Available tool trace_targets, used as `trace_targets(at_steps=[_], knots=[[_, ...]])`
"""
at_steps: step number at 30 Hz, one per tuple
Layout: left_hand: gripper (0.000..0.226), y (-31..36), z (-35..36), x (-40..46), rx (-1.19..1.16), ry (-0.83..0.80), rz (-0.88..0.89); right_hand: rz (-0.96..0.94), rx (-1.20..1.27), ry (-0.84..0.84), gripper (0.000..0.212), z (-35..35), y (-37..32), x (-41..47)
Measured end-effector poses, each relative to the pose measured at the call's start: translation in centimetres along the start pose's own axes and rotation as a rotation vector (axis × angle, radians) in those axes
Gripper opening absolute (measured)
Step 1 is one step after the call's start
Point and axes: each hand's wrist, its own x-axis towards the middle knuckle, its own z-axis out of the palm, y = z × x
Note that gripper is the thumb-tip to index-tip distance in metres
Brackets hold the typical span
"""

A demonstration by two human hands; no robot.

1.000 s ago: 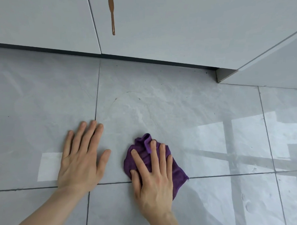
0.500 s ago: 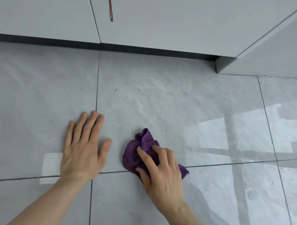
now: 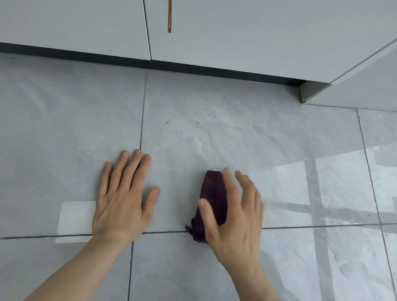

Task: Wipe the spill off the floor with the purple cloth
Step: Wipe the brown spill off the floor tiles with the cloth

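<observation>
The left hand (image 3: pixel 122 199) lies flat on the floor (image 3: pixel 239 134), palm down, fingers spread a little and thumb out to the side, holding nothing. Its fingertips sit on a vertical grout line and the wrist crosses a horizontal one. The right hand (image 3: pixel 233 215) is open, fingers stretched forward and slightly blurred, resting over the purple cloth (image 3: pixel 213 196) without closing round it; the thumb lies across the cloth's near end.

The cloth is bunched into a narrow, upright roll on the tile between the two hands, mostly under the right hand's thumb and index finger and apart from the left hand. Its far end pokes out just beyond the index fingertip, and its near end, a small crumpled tail, touches the horizontal grout line.

Half a second ago the right hand was curled over the cloth with bent fingers, and the cloth was a wider, looser heap showing on both sides of the hand. Now the fingers are straight and the cloth looks darker and narrower. The left hand has kept its place.

Beyond the hands, faint thin arcs mark the grey tile. Farther off runs a dark plinth under pale cabinet doors (image 3: pixel 243 34), one with a brown handle (image 3: pixel 169 14). Window light reflects on the tiles to the right.
</observation>
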Motion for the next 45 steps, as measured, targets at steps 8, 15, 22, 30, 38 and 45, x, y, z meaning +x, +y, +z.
trace_targets(at_steps=[8,15,22,30,38,45], knots=[[0.07,-0.2,0.0,0.1,0.011,-0.018,0.012,-0.228,-0.055,-0.047,0.056,4.2,2.2,-0.6],[0.071,-0.5,0.0,2.1,-0.032,-0.042,0.03,0.12,0.112,0.171,0.047,4.7,0.2,10.1],[0.071,0.3,-0.5,1.4,0.001,-0.072,0.054,0.164,0.437,0.004,0.048,5.0,-5.1,19.9],[0.07,3.6,-0.3,-0.3,0.029,-0.058,0.083,-0.352,-0.083,-0.041,0.057,6.9,-5.8,15.5],[0.061,2.6,0.5,-1.0,-0.087,-0.002,0.089,-0.413,-0.054,-0.052,0.043,7.0,-3.8,9.3],[0.063,0.9,0.5,0.0,-0.1,0.044,0.068,-0.401,-0.101,-0.108,0.045,5.0,0.7,3.0]])
